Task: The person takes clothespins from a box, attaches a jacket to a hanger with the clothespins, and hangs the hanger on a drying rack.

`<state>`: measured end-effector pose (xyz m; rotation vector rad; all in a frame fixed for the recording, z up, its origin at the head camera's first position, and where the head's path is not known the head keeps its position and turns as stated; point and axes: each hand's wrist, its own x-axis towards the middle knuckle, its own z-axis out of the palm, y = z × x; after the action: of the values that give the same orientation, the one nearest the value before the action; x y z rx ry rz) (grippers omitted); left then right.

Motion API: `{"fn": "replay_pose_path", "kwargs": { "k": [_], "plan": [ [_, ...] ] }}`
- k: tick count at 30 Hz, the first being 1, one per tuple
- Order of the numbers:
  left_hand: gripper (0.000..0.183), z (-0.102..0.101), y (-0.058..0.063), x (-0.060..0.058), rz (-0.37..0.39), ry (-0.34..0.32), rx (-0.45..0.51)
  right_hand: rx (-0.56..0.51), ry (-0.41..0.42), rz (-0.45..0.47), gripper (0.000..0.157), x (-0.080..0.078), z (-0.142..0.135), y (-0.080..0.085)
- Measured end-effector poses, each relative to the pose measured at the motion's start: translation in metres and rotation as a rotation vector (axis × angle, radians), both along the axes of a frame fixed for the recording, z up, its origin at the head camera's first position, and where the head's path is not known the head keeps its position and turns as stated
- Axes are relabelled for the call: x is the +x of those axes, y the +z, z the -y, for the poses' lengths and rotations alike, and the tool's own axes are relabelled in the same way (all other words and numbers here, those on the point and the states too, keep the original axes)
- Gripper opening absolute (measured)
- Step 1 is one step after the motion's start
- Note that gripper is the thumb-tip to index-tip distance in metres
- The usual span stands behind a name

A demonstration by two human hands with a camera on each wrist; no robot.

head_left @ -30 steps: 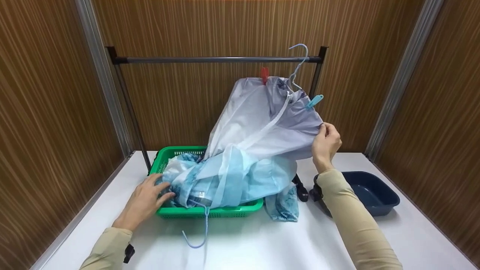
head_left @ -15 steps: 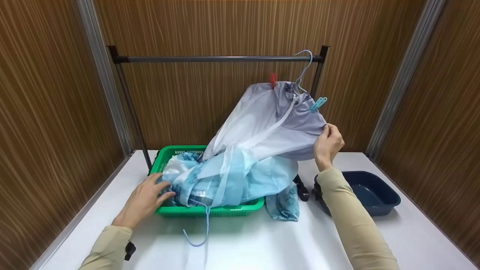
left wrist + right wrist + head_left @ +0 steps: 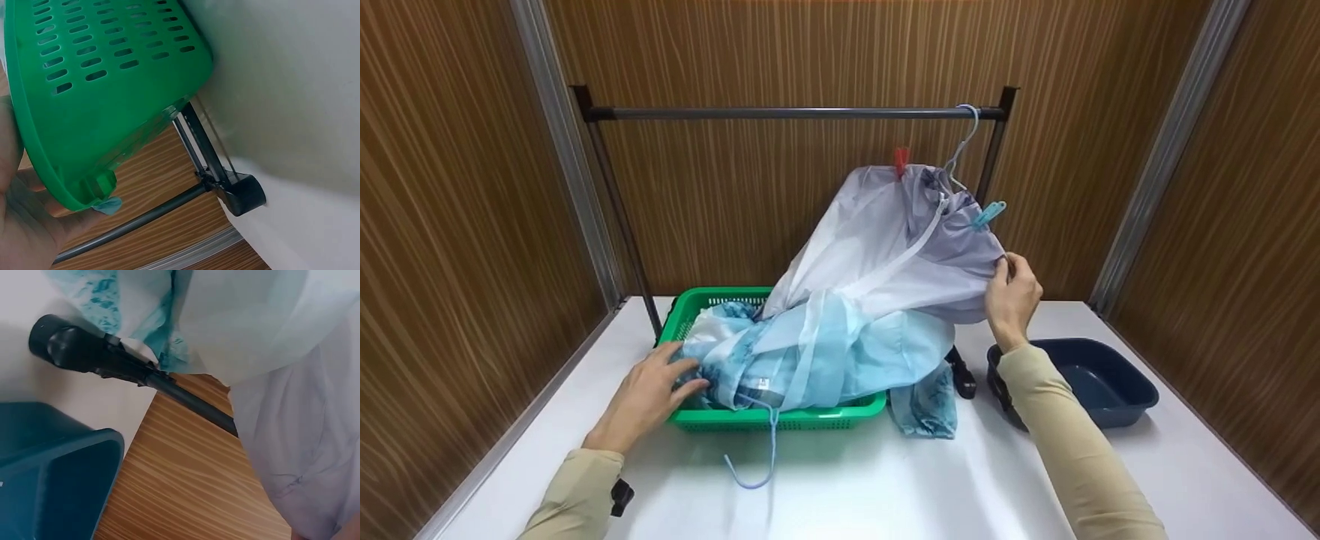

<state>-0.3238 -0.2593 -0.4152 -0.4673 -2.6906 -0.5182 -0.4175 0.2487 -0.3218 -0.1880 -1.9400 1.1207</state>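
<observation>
In the head view a jacket [image 3: 877,225], lilac fading to white and light blue, hangs slantwise from a wire hanger [image 3: 960,146]. The hanger's hook lies at the rack's bar near its right end. Thumb and fingers of my right hand [image 3: 1015,296] pinch the jacket's right edge, below a blue clothespin [image 3: 988,215]; a red clothespin [image 3: 901,162] sits on the other shoulder. My left hand [image 3: 649,390] has its fingers spread beside the green basket [image 3: 780,421], touching the bunched blue clothing [image 3: 727,352] at its left side.
A second hanger [image 3: 771,450] sticks out over the basket's front rim. The black clothes rack [image 3: 780,113] spans the back. To the right stands a dark blue basin [image 3: 1110,390], with a black rack foot [image 3: 964,379] left of it. Wood-grain walls enclose the white table [image 3: 840,487].
The upper hanger's hook has come down from above the bar to its level. My right hand, pinching the jacket, has shifted slightly right, then back left and a little lower. The left hand stays nearly still.
</observation>
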Motion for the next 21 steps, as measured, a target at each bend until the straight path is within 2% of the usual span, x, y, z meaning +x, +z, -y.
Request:
{"fn": "replay_pose_path", "kwargs": {
  "k": [11,16,21],
  "plan": [
    [0.04,0.003,-0.004,0.004,-0.011,-0.002,0.033,0.483,-0.015,-0.169,0.057,0.006,0.01,-0.024],
    [0.037,0.003,-0.005,0.003,-0.054,-0.029,0.039,0.588,0.005,-0.196,0.055,0.012,0.014,-0.035],
    [0.038,0.002,-0.003,0.002,-0.031,-0.035,0.034,0.662,0.08,-0.241,0.048,0.02,0.02,-0.043]
  ]
}}
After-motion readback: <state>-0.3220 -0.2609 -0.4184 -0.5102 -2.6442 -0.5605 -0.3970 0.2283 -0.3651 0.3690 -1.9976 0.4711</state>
